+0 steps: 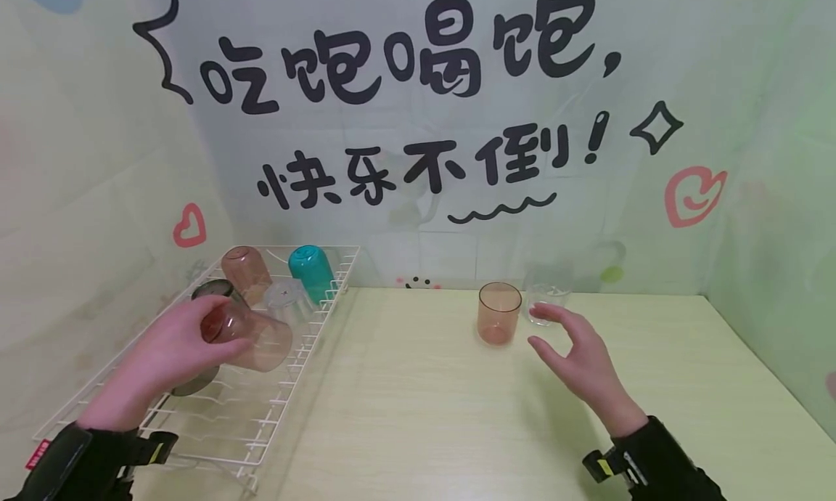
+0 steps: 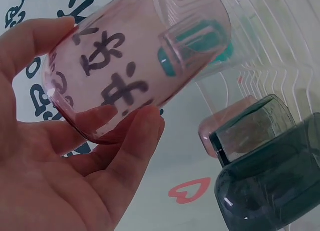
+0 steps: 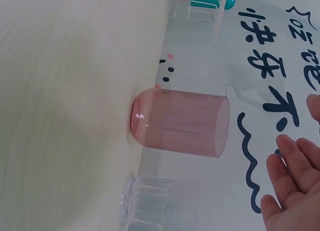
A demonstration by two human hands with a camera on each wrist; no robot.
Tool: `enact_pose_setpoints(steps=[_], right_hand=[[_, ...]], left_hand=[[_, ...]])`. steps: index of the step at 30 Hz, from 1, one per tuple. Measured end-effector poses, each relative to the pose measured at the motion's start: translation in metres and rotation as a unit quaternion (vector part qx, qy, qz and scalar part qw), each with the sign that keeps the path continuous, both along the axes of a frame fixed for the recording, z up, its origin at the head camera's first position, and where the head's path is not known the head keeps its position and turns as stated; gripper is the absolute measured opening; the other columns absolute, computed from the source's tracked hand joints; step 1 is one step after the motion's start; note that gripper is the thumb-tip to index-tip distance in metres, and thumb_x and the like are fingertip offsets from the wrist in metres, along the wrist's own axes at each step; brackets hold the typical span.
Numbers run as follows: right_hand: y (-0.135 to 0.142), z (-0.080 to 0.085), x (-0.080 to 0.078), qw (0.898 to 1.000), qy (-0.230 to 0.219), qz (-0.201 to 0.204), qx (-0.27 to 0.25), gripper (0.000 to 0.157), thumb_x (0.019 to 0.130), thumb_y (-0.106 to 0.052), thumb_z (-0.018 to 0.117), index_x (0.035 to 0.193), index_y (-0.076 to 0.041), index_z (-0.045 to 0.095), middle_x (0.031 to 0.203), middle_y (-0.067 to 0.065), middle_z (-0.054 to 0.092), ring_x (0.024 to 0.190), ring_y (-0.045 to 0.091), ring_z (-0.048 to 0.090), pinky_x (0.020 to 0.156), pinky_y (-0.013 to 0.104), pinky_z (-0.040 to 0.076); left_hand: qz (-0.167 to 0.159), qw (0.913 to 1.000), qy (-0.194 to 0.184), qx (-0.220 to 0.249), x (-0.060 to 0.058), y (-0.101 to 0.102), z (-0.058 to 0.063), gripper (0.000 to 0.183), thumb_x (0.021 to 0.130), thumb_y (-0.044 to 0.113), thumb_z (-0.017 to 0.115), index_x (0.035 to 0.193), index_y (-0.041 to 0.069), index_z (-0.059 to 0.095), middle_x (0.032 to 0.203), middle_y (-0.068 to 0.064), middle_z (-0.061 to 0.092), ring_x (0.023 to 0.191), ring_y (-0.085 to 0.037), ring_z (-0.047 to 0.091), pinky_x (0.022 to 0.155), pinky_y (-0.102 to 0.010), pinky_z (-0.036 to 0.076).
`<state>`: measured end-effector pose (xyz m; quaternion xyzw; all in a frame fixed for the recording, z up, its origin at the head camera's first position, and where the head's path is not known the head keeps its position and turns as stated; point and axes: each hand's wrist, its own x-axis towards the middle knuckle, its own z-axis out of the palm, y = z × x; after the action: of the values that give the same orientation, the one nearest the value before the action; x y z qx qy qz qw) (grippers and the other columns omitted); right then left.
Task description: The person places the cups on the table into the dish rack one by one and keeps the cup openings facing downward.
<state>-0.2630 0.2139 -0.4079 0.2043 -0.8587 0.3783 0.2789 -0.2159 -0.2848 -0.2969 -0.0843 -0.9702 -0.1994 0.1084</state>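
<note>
My left hand [image 1: 176, 348] holds a see-through pink cup [image 1: 271, 345] by its base end, thumb on one side and fingers on the other. The cup is tipped on its side above the white wire rack [image 1: 339, 247], its mouth pointing right and slightly down. Dark lettering on the backdrop shows through it in the left wrist view. Over the table, my right hand [image 1: 588, 359] is empty, thumb and fingers spread apart. Just beyond its fingertips, another pink cup [image 1: 499, 316] stands upright beside a clear cup [image 3: 162, 203], partly hidden by the fingers in the head view.
On the rack lie a pink cup [image 1: 244, 267], a teal cup [image 1: 311, 269], a clear cup [image 1: 289, 298] and dark grey cups [image 2: 275, 181]. The pale wooden table [image 1: 418, 414] meets a printed cloth backdrop [image 1: 418, 254] behind, with cloth walls at both sides.
</note>
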Motion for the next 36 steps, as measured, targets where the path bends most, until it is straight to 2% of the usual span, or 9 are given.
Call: enact_pose_setpoints(steps=[4, 14, 23, 36], right_hand=[[0.000, 0.000, -0.002, 1.000, 0.005, 0.005, 0.014, 0.046, 0.077, -0.016, 0.070, 0.120, -0.007, 0.056, 0.115, 0.002, 0.060, 0.110, 0.018, 0.050, 0.093, 0.042, 0.038], [0.001, -0.001, -0.009, 0.999, 0.023, 0.012, 0.046, 0.046, 0.076, -0.015, 0.071, 0.119, -0.006, 0.057, 0.114, 0.003, 0.061, 0.109, 0.020, 0.050, 0.092, 0.042, 0.039], [0.000, 0.001, -0.011, 0.998, 0.028, 0.015, 0.055, 0.045, 0.077, -0.015, 0.071, 0.118, -0.005, 0.057, 0.113, 0.006, 0.061, 0.107, 0.023, 0.051, 0.090, 0.044, 0.040], [0.000, 0.001, -0.013, 0.998, 0.033, 0.016, 0.059, 0.046, 0.075, -0.016, 0.071, 0.118, -0.005, 0.057, 0.113, 0.006, 0.061, 0.107, 0.022, 0.051, 0.090, 0.042, 0.040]], left_hand=[[0.004, 0.9998, -0.016, -0.013, -0.003, -0.004, -0.002, 0.045, 0.070, 0.047, 0.073, 0.086, 0.010, 0.053, 0.071, -0.003, 0.047, 0.068, -0.018, 0.043, 0.052, -0.029, 0.037], [0.007, 0.9984, -0.052, -0.024, -0.008, -0.006, -0.008, 0.049, 0.071, 0.044, 0.072, 0.098, 0.006, 0.057, 0.078, -0.003, 0.054, 0.071, -0.019, 0.047, 0.058, -0.032, 0.043], [-0.002, 0.9975, -0.058, -0.040, -0.012, -0.004, -0.014, 0.037, 0.071, 0.038, 0.073, 0.083, 0.010, 0.052, 0.067, -0.002, 0.042, 0.061, -0.016, 0.040, 0.050, -0.031, 0.031], [-0.006, 0.9916, -0.109, -0.069, -0.022, -0.002, -0.016, 0.031, 0.070, 0.031, 0.070, 0.083, 0.009, 0.052, 0.069, -0.002, 0.046, 0.063, -0.017, 0.043, 0.051, -0.031, 0.036]])
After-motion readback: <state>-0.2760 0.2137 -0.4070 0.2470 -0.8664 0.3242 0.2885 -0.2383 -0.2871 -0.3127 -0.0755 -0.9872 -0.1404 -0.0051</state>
